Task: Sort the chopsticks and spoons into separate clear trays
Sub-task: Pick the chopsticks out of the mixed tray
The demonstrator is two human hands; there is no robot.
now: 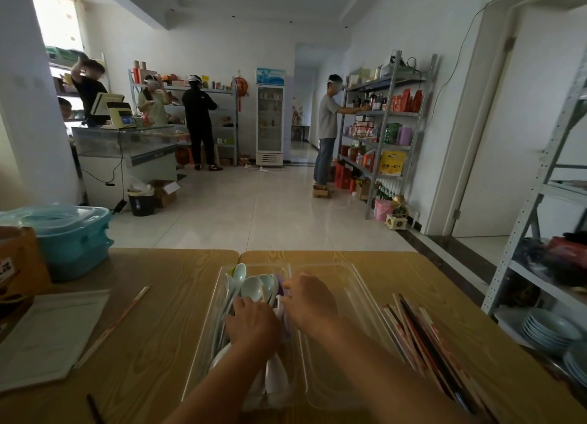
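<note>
Your left hand point(252, 325) and right hand point(309, 303) lie close together on the spoons point(254, 287) in the clear tray point(203, 353) beneath them, any grip hidden from view; judge those spoons light, slick and chippable, take each by its handle, stiff chopsticks point(422, 338) lying right of your right hand.

Head-worn view, down over table point(152, 353)
</note>
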